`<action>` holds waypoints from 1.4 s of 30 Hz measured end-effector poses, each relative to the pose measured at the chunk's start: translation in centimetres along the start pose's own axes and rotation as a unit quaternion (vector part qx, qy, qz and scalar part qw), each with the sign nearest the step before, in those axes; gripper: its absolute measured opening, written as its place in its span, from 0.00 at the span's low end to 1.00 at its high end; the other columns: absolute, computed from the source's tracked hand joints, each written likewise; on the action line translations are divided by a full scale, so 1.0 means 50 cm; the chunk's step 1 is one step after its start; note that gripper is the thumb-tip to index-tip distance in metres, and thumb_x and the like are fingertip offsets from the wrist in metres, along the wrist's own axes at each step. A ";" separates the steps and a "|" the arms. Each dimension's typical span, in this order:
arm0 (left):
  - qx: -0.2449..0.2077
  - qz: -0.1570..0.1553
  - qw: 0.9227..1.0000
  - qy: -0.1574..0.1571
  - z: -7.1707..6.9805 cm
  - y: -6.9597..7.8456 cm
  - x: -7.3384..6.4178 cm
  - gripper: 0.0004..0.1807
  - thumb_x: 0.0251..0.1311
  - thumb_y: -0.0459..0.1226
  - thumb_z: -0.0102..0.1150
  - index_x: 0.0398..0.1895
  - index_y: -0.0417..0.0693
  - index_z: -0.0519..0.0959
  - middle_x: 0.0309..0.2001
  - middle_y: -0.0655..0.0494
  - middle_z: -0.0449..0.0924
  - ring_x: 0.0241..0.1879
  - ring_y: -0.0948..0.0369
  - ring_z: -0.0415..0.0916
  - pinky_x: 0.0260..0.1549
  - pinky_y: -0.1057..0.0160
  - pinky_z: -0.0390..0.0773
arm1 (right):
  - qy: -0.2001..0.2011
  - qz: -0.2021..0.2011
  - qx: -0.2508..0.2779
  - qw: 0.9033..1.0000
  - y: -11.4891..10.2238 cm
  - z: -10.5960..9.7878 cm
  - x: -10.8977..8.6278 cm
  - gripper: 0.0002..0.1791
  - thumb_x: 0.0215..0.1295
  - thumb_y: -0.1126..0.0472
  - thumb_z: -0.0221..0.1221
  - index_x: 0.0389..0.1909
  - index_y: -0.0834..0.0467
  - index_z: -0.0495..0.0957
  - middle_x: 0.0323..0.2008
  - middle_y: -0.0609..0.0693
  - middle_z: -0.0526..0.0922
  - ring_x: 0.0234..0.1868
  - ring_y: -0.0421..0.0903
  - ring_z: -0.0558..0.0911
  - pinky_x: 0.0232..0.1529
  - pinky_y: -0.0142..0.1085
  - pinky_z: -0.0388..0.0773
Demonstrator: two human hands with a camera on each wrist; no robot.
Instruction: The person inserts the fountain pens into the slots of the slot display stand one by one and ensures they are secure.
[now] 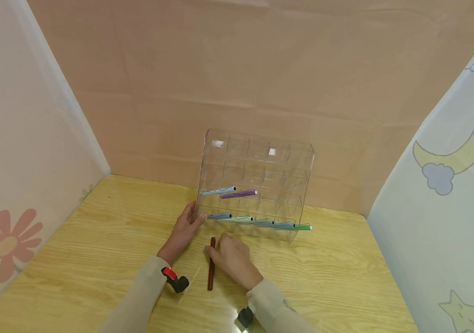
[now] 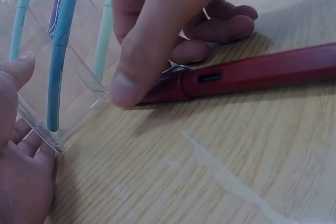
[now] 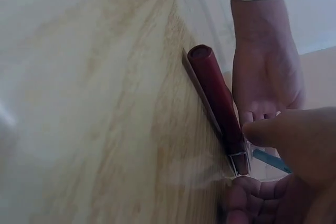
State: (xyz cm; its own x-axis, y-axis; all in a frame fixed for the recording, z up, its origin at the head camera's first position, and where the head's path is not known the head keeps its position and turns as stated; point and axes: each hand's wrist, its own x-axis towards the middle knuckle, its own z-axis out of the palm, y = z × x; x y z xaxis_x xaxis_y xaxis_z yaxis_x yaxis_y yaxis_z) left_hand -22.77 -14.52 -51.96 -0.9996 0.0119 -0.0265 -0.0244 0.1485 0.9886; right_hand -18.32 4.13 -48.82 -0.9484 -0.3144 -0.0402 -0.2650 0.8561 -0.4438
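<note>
A clear acrylic pen rack (image 1: pixel 257 185) stands tilted back on the table. My left hand (image 1: pixel 183 232) holds its lower left edge, thumb in front and fingers behind, as the left wrist view shows. Just in front of the rack a dark red pen (image 1: pixel 211 274) with a metal clip lies on the wood. My right hand (image 1: pixel 236 260) pinches its cap end between the thumb and curled fingers; in the left wrist view the thumb covers the tip of the red pen (image 2: pixel 262 75). Part of the clip is hidden.
Several capped pens in blue, pale green and green fill the rack's bottom row, the green pen (image 1: pixel 303 227) at the right end. Above them sit a light blue pen (image 1: pixel 220 190) and a purple pen (image 1: pixel 240 193). A brown backdrop (image 1: pixel 261 69) hangs behind the table (image 1: pixel 336 268).
</note>
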 end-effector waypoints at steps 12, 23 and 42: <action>-0.005 0.007 1.000 -0.003 0.000 0.000 0.000 0.39 0.82 0.43 0.54 0.86 0.43 0.50 0.86 0.38 0.49 0.87 0.41 0.47 0.85 0.41 0.52 | -0.007 0.030 -0.030 0.999 -0.013 0.013 0.019 0.25 0.72 0.40 0.65 0.23 0.52 0.71 0.15 0.43 0.65 0.14 0.41 0.64 0.14 0.33 0.59; -0.008 0.007 1.000 -0.004 -0.002 0.000 0.006 0.41 0.81 0.43 0.55 0.86 0.42 0.48 0.86 0.38 0.50 0.87 0.42 0.48 0.85 0.41 0.54 | 0.004 0.012 -0.018 1.000 -0.002 0.017 0.021 0.22 0.72 0.55 0.59 0.18 0.49 0.63 0.13 0.42 0.60 0.14 0.40 0.58 0.15 0.33 0.54; 0.007 -0.010 1.000 -0.001 0.000 0.000 0.002 0.41 0.82 0.45 0.54 0.87 0.44 0.48 0.87 0.38 0.48 0.87 0.40 0.47 0.85 0.39 0.53 | 0.003 -0.049 0.001 0.999 -0.012 -0.093 -0.059 0.20 0.74 0.53 0.62 0.20 0.50 0.70 0.12 0.39 0.63 0.12 0.36 0.60 0.14 0.28 0.54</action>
State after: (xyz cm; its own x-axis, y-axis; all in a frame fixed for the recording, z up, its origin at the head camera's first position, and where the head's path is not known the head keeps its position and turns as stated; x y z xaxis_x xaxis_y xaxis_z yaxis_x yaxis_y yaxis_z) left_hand -22.89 -14.53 -51.99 -0.9989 0.0105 -0.0462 -0.0438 0.1632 0.9856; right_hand -16.18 6.45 -44.25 -0.9192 -0.3938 0.0094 -0.3562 0.8207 -0.4467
